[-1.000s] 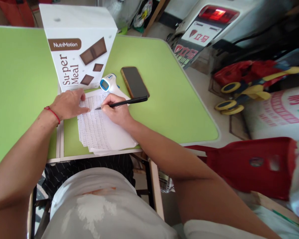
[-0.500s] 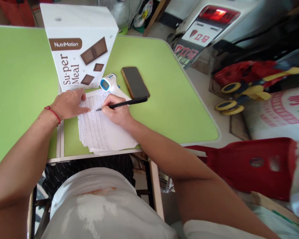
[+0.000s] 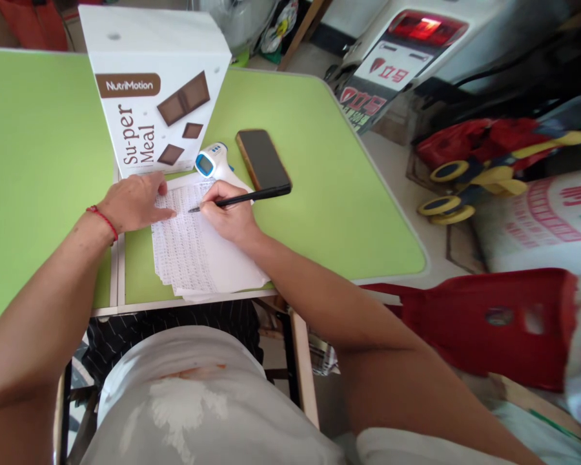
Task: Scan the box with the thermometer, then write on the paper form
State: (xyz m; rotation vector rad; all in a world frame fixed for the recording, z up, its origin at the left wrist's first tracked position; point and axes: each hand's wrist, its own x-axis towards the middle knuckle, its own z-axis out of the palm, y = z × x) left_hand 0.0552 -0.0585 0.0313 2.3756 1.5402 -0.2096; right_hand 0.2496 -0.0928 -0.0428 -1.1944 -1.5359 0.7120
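Note:
A black pen (image 3: pixel 259 195) is pinched in my right hand (image 3: pixel 230 212), its tip at the paper and its back end pointing right. Under both hands lies a stack of paper sheets (image 3: pixel 188 258), the left part of the top one covered in rows of small handwriting. My left hand (image 3: pixel 134 201), with a red string bracelet at the wrist, rests on the sheets' upper left edge, fingers spread and thumb stretched toward the pen tip. Just beyond the hands is a white and blue handheld thermometer (image 3: pixel 213 161), partly hidden by the right hand.
A white NutriMotion box (image 3: pixel 150 123) stands upright behind the paper. A dark phone (image 3: pixel 264 159) lies right of the thermometer on the green table (image 3: pixel 339 213). Off the table's right side are a red plastic chair (image 3: pixel 489 323), a printed white sack (image 3: pixel 552 219) and a vehicle's rear light (image 3: pixel 428 29).
My right hand and the pen have shifted very slightly to the right, with the pen's back end a little further right. The left hand stays in place.

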